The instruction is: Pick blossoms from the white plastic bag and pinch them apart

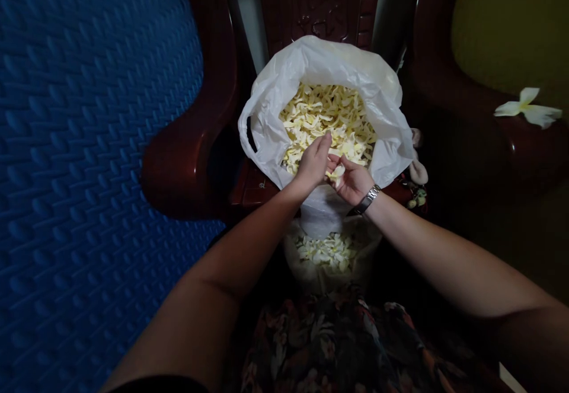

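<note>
A frangipani flower (336, 173), white with a yellow centre, lies in my right hand (354, 184). That hand is turned palm up, its fingers curled around the bloom. Close beside it is my left hand (313, 160), seen from its back and edge, with fingers stretched upward and partly hidden; I see nothing held in it. Both hands are over the near rim of a white plastic bag (386, 108), whose mouth is spread wide. Inside the bag is a heap of pale yellow-white petals (329, 117). Below my wrists, a second pale bag (297, 262) holds whiter flowers (329, 252).
The plastic bag rests on a dark red carved wooden chair (178, 171). Another frangipani flower (528, 108) lies on the right armrest. Blue textured matting (89, 144) is at left. Small pale objects (418, 171) sit beside the bag's right side.
</note>
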Demonstrator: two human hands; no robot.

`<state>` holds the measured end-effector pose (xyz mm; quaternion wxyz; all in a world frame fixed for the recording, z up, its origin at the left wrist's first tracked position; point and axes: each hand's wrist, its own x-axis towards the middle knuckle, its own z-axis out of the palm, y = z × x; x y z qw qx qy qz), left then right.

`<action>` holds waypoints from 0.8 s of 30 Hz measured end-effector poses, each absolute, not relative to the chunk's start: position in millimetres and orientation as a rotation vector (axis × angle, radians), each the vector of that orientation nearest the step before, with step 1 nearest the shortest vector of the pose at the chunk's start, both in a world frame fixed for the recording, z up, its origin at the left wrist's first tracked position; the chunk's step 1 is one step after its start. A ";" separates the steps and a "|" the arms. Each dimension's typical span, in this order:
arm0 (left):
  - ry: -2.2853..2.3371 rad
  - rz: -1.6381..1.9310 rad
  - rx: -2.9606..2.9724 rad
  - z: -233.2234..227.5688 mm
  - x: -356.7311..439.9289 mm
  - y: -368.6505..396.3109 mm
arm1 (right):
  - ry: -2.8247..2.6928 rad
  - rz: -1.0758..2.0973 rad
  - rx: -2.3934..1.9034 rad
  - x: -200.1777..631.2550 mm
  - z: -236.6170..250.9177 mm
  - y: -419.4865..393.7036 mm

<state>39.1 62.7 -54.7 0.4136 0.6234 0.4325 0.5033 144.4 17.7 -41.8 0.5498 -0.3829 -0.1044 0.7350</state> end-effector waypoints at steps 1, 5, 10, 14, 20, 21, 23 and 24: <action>1.103 1.270 1.523 -52.2 34.8 61.2 | -0.260 1.741 -0.894 148.9 -39.3 18.6; 1.129 1.266 1.577 -44.6 19.1 49.7 | -0.276 1.696 -0.890 163.9 -32.5 19.9; 1.064 1.265 2.030 -41.4 1.8 25.0 | -0.298 1.607 -0.882 174.0 -33.4 19.2; 0.872 1.177 2.448 -40.7 -0.2 11.1 | -0.326 1.563 -0.915 172.7 -39.8 16.0; 0.871 1.101 2.505 -42.6 8.2 13.1 | -0.459 1.573 -0.912 164.4 -51.9 8.2; 0.881 1.112 2.451 -41.8 8.4 14.5 | -0.488 1.580 -0.894 163.9 -52.5 6.9; 0.925 1.125 2.272 -38.5 7.6 16.8 | -0.545 1.594 -0.861 164.1 -51.7 4.0; 0.959 1.115 2.142 -36.1 6.6 17.5 | -0.571 1.601 -0.851 164.5 -50.4 2.4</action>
